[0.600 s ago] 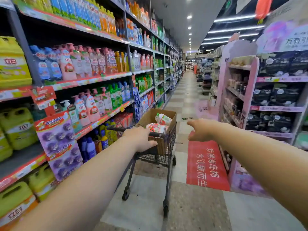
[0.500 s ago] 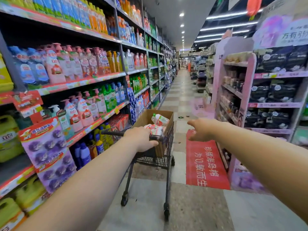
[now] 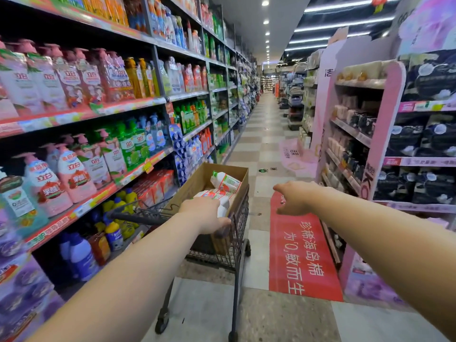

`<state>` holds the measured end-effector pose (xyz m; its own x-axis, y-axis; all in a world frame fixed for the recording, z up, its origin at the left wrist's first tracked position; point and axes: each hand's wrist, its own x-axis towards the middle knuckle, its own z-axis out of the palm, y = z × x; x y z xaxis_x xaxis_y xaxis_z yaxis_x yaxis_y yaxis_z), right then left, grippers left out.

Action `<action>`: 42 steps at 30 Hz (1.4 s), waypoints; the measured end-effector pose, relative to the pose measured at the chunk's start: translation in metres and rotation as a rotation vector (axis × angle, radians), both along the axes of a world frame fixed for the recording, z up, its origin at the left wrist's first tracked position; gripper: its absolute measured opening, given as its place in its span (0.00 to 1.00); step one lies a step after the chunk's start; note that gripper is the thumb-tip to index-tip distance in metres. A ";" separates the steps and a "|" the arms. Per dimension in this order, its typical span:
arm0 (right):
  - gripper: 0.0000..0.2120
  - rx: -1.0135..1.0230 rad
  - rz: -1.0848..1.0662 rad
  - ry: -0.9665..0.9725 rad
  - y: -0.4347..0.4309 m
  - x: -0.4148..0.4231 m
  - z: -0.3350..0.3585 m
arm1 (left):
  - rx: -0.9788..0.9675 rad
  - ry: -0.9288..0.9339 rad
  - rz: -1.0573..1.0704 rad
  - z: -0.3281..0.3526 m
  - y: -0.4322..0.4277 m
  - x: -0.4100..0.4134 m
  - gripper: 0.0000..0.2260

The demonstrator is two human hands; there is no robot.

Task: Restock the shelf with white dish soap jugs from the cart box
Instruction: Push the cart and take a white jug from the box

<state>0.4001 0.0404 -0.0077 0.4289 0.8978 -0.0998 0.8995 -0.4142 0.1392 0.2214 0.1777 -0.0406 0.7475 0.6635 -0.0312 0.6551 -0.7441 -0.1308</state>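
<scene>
A black wire cart (image 3: 234,245) stands in the aisle ahead of me. In it sits an open cardboard box (image 3: 197,183) holding white dish soap jugs (image 3: 225,181) that lie on their sides. My left hand (image 3: 204,214) is closed around the cart's handle at its right end. My right hand (image 3: 294,197) hovers to the right of the cart, fingers loosely spread, holding nothing. The shelving (image 3: 118,104) on my left is packed with pump bottles and soap bottles.
A pink display stand (image 3: 385,134) with dark packs lines the right side of the aisle. A red floor sticker (image 3: 303,255) lies beside the cart. The checkered aisle floor (image 3: 261,134) runs straight ahead between the shelves.
The cart and I have rolled forward along the aisle; the left shelves have slid past. My left hand stays on the handle, and my right hand stays free beside the cart.
</scene>
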 end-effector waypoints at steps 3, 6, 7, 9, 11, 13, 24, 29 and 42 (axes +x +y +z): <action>0.32 -0.022 0.025 0.034 0.032 0.047 -0.006 | -0.045 -0.009 0.070 -0.005 0.030 0.047 0.27; 0.32 -0.044 0.069 0.043 0.063 0.092 -0.010 | -0.077 0.002 0.127 -0.011 0.057 0.087 0.28; 0.32 -0.042 0.086 0.043 0.073 0.106 -0.011 | -0.080 0.001 0.139 -0.013 0.065 0.097 0.28; 0.33 -0.038 0.114 0.051 0.094 0.129 -0.013 | -0.085 0.001 0.158 -0.016 0.081 0.115 0.28; 0.33 -0.047 0.133 0.076 0.115 0.147 -0.017 | -0.098 0.015 0.181 -0.021 0.095 0.129 0.29; 0.31 -0.060 0.156 0.083 0.139 0.164 -0.023 | -0.092 0.027 0.207 -0.027 0.114 0.140 0.29; 0.29 -0.090 0.241 0.063 0.276 0.249 -0.058 | -0.131 0.012 0.287 -0.077 0.258 0.205 0.28; 0.29 -0.112 0.288 0.082 0.347 0.264 -0.076 | -0.149 0.034 0.299 -0.099 0.320 0.223 0.27; 0.29 -0.259 0.551 0.143 0.517 0.304 -0.134 | -0.291 0.038 0.535 -0.147 0.407 0.256 0.28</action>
